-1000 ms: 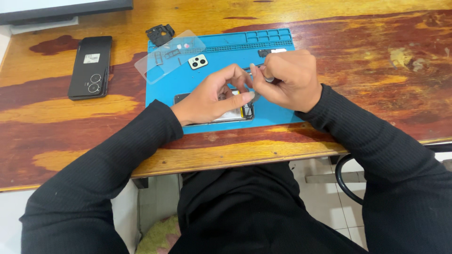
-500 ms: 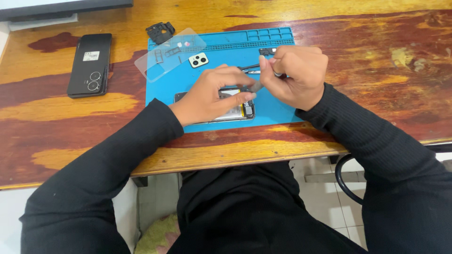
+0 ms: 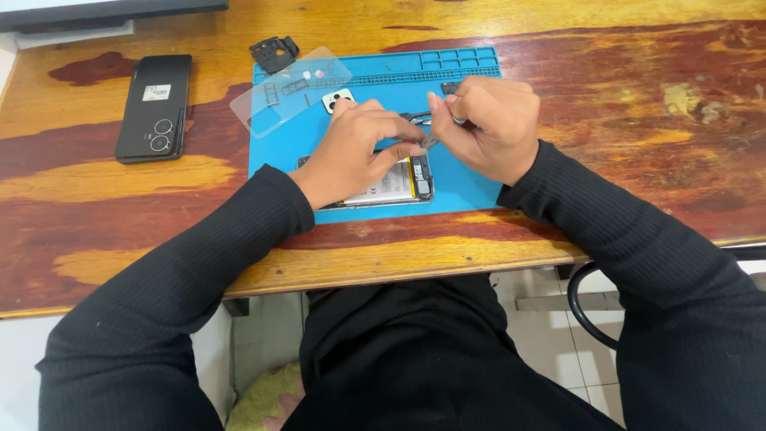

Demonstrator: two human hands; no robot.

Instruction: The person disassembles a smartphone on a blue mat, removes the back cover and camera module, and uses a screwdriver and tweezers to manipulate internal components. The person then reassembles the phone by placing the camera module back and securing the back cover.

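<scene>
- My left hand (image 3: 355,152) lies over the opened phone (image 3: 391,185) on the blue work mat (image 3: 471,179); fingers curled, thumb and forefinger pinched near a small dark part at the phone's top edge. Whether that grip actually holds it, I cannot tell.
- My right hand (image 3: 487,128) is closed around thin metal tweezers (image 3: 423,132), tips angled down toward the same spot, just beside my left fingertips.
- The phone lies flat, back removed, battery label showing, near the mat's front edge and partly hidden under my left hand.
- Judgement on technique: brace both wrists on the mat, keep the tweezer tips low and shallow, and lift the small part straight. A slip could scratch the board or flick the part off the desk (image 3: 638,80).
- Containers: the mat's moulded compartments (image 3: 459,60) run along its far edge; I cannot make out anything in them.
- A clear plastic sheet (image 3: 291,88) over the mat's far-left corner carries a few tiny parts. A white camera cover (image 3: 338,99) lies on the mat beside it.
- Off the mat: a black bracket piece (image 3: 274,53) and, well apart to the left, a second black phone (image 3: 155,107) face down.
</scene>
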